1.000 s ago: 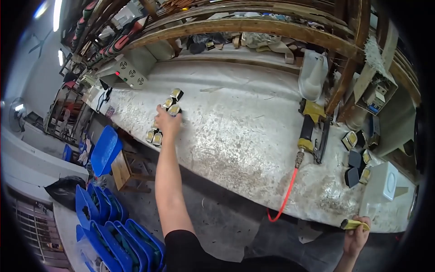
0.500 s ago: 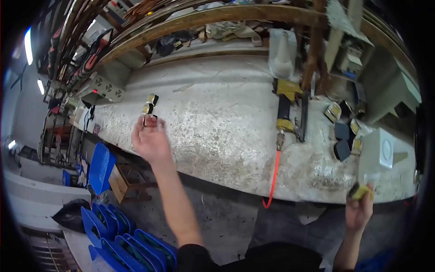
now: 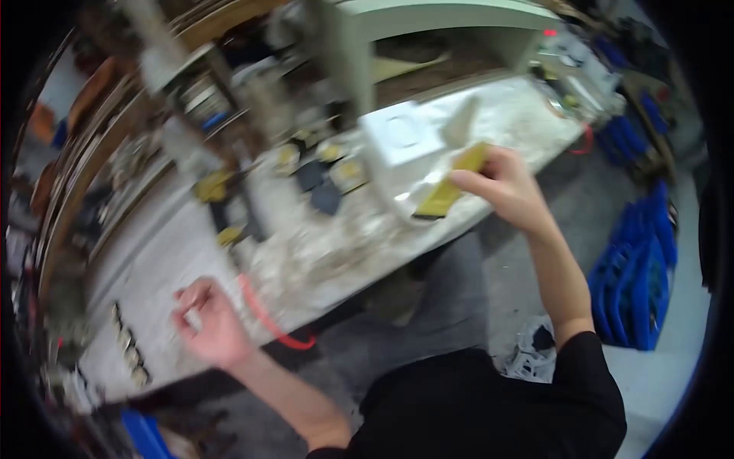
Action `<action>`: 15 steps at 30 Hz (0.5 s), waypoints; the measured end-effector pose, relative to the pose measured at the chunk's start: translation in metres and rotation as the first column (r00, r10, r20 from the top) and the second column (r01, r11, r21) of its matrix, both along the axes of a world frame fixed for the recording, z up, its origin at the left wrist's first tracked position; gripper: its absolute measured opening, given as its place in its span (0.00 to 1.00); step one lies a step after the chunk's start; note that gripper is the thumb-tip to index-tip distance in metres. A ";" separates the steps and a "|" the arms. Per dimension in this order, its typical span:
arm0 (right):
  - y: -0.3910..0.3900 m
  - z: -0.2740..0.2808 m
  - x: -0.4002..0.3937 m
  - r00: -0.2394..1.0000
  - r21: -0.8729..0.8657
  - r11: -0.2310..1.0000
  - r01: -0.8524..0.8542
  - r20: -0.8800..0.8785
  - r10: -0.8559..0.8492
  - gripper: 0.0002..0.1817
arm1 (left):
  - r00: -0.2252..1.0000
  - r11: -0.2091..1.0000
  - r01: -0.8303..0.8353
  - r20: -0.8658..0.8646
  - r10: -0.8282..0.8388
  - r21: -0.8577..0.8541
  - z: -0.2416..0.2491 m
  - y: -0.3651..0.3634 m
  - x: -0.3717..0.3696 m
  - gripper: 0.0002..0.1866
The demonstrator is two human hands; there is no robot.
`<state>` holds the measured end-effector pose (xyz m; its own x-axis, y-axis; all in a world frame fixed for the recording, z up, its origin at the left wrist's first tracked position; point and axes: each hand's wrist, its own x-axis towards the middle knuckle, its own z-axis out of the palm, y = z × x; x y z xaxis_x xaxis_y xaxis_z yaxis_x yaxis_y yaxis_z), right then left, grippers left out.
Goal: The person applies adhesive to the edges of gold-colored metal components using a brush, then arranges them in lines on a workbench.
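Observation:
My right hand (image 3: pixel 501 187) is closed on a flat yellow piece with a dark end (image 3: pixel 451 183). It holds this piece tilted over the bench edge, beside a white box (image 3: pixel 401 134) with a round outline on top. My left hand (image 3: pixel 218 325) hovers over the bench (image 3: pixel 164 256), fingers bent and apart, with nothing visible between them. Further left, a row of several small dark-and-pale blocks (image 3: pixel 128 348) lies on the bench. Dark pads (image 3: pixel 317 183) and yellow-topped blocks (image 3: pixel 348 172) lie near the white box. Motion blur hides fine detail.
A red hose (image 3: pixel 264 317) hangs over the bench edge near a blurred yellow-and-black air tool (image 3: pixel 218 195). A pale open-fronted cabinet (image 3: pixel 451 19) stands at the back. Blue curved pieces (image 3: pixel 631 291) are stacked at the right. A white bag (image 3: pixel 527 352) lies on the floor.
The view has swung right. My left hand has come away from the row of small blocks. My right hand has risen with the yellow piece to beside the white box.

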<state>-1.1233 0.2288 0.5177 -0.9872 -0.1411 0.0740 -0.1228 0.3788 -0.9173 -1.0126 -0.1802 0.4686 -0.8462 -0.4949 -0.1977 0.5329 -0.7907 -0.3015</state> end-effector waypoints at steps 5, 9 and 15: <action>0.017 -0.008 -0.035 0.995 0.310 0.947 -0.086 -0.018 0.096 0.10 | 0.990 0.990 0.138 -0.035 -0.139 -0.022 -0.004 0.039 -0.009 0.09; 0.006 -0.022 -0.043 0.987 0.552 0.823 -0.132 -0.007 0.163 0.11 | 0.984 0.983 0.176 -0.010 -0.177 -0.060 -0.005 0.053 -0.011 0.10; -0.026 0.016 0.016 0.811 0.244 0.935 0.257 -0.581 -0.071 0.25 | 0.975 0.972 0.214 0.087 -0.206 -0.096 -0.007 0.078 -0.030 0.10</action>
